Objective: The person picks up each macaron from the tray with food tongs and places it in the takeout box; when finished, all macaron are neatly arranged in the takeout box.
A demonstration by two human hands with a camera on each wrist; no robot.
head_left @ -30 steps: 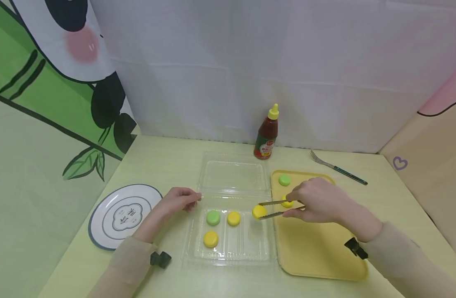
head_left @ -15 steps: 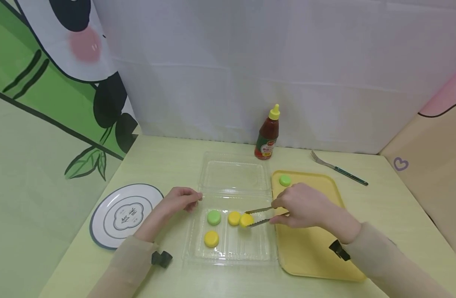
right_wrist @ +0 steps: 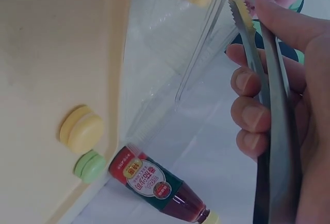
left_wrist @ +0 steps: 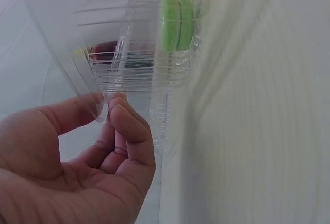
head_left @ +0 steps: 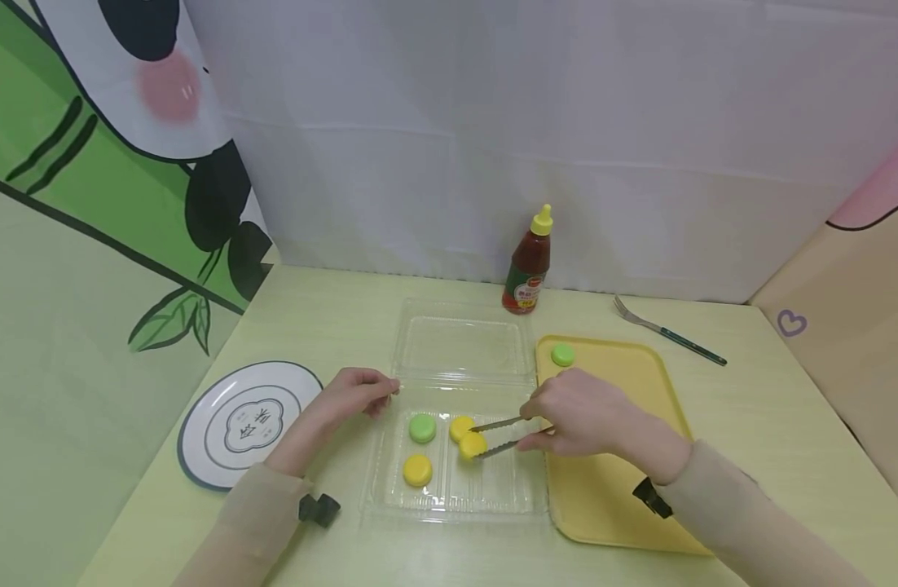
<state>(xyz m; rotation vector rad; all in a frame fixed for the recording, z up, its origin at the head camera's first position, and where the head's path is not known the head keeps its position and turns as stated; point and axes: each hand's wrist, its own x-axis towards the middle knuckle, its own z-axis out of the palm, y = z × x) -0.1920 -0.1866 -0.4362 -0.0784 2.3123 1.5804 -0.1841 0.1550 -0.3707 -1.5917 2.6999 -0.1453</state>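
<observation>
My right hand (head_left: 584,416) grips metal tongs (right_wrist: 281,131), whose serrated tips hold a yellow macaron (head_left: 473,446) over the clear plastic container (head_left: 493,493). The held macaron overlaps another yellow macaron (head_left: 460,429) in the head view. A green macaron (head_left: 422,428) and a yellow macaron (head_left: 417,470) sit in the container's left part. At its left rim, my left hand (left_wrist: 103,152) pinches the plastic between thumb and fingers. On the yellow tray (head_left: 596,505) lie a green macaron (head_left: 562,355) and a yellow macaron (right_wrist: 82,131), the latter hidden by my right hand in the head view.
The container's open lid (head_left: 464,342) lies toward the back. A sauce bottle (head_left: 526,273) stands behind it, near the wall cloth. A fork (head_left: 669,330) rests at the back right, beyond the tray. To the left is a white plate (head_left: 222,416), partly under my left forearm.
My right hand has carried the yellow macaron in the tongs leftward from the container's right edge, then slightly nearer, beside the other yellow one. The left hand keeps its place at the rim.
</observation>
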